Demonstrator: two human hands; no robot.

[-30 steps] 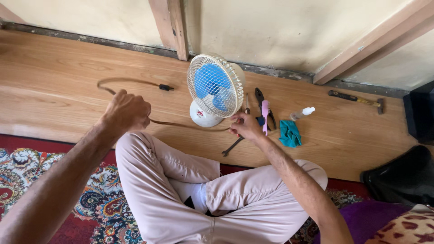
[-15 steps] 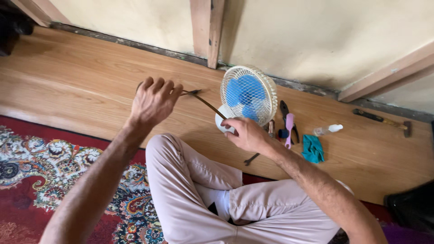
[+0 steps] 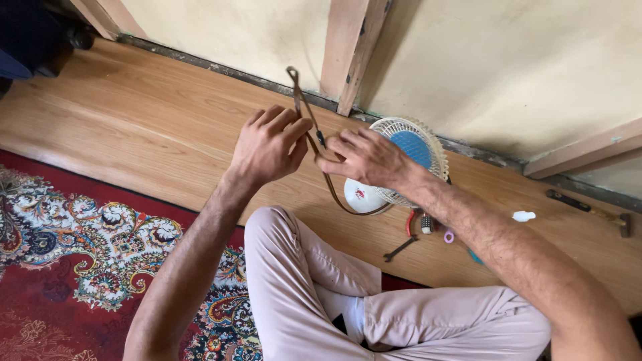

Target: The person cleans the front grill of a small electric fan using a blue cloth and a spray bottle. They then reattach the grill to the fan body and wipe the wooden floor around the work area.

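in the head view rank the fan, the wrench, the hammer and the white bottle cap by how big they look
1. fan, though partly hidden by the right hand
2. hammer and wrench: look alike, and the hammer lies farther off, so unranked
3. white bottle cap

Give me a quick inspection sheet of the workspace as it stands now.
Surface: wooden floor, bare near the wall; patterned red rug at its edge.
Job's things: small table fan with blue blades, standing behind the hands.
Clutter: spanner, pliers, white bottle cap, hammer.
Hands: left hand and right hand both grip the fan's cord.
Cables: brown cord, looped between the hands, plug raised.
Surroundings: cream wall, wooden post.
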